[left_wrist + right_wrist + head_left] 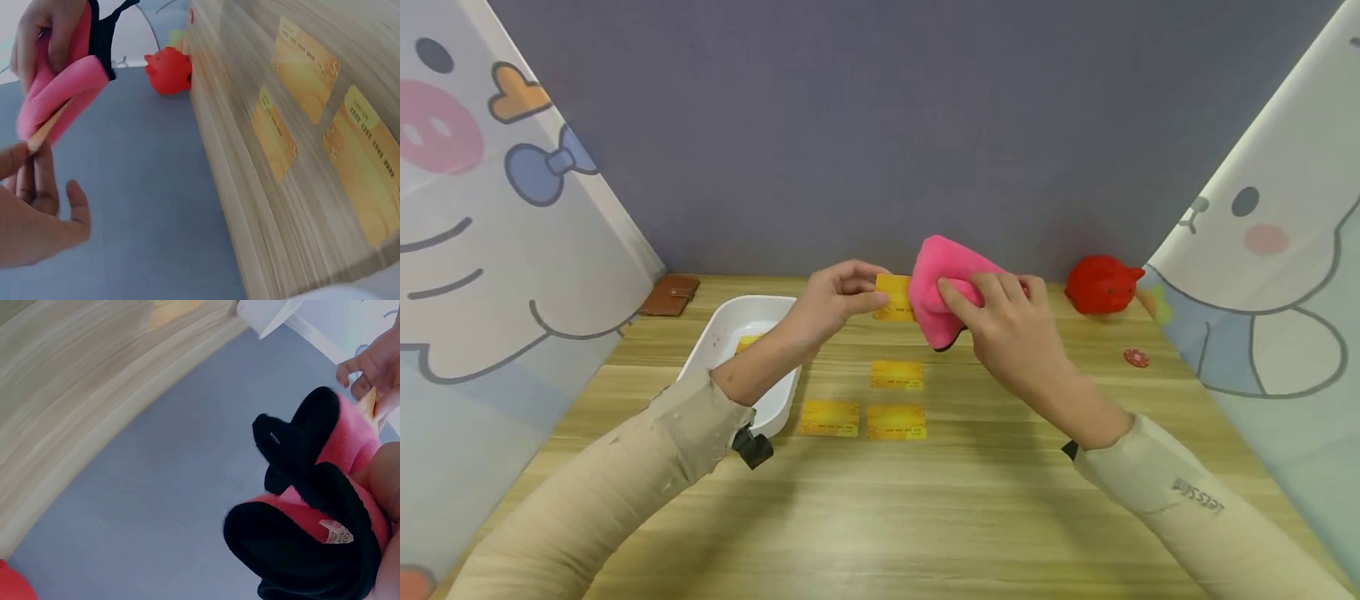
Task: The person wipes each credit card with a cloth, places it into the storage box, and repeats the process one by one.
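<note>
My left hand [831,298] pinches a yellow card [892,297] by its left end, thumb in front, above the far part of the table. A pink plush cloth [931,287] covers the card's right end, and my right hand [1011,329] grips the cloth. In the left wrist view the card [47,129] shows edge-on, between folds of the pink cloth [69,87]. Seen from the right wrist, the cloth's black backing [275,544] hangs in loose folds, with a white label [337,531] inside.
Several yellow cards lie on the wooden table [880,517], one being this card [897,375]. At left stands a white tray [711,337] with yellow card inside, behind it a brown wallet [670,296]. A red piggy bank [1101,285] and red chip [1137,357] are at right.
</note>
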### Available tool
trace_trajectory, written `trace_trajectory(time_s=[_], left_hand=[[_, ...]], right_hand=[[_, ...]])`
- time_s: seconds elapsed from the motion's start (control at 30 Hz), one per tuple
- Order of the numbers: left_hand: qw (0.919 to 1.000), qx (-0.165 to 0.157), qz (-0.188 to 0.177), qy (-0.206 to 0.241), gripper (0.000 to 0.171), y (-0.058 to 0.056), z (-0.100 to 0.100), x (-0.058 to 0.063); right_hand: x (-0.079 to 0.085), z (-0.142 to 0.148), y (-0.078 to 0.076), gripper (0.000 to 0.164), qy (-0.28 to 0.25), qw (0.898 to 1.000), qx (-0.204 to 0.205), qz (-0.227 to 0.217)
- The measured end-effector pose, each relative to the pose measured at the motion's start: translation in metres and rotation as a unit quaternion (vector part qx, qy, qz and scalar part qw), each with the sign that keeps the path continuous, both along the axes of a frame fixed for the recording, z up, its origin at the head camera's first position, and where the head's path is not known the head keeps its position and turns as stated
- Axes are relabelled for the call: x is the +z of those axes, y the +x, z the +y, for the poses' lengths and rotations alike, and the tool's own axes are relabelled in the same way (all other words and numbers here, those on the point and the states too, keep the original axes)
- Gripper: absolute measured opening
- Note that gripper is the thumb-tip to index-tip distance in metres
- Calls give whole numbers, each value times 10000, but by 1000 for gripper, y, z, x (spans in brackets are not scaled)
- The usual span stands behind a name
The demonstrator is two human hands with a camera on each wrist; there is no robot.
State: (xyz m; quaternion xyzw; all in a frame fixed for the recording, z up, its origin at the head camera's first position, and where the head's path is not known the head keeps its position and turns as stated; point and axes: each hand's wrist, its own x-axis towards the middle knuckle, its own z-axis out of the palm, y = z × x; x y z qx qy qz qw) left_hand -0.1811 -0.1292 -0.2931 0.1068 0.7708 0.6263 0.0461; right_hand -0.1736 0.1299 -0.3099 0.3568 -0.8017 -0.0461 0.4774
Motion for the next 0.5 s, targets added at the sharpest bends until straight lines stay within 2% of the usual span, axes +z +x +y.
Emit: trace_trajectory(time_s=[0.2,0.4,0.5], left_hand=[[9993,270,-258,-99,37,-1,-15,4],[9983,518,-255,22,37,-2,-24,13],[9981,558,-236,95,35,-1,-24,13]], right_hand=[[1,8,-5,45,-141,9997,-206,-26],[9,14,-5,42,-501,9976,-461,84],[13,9,-3,40,-715,9964,-389,238]])
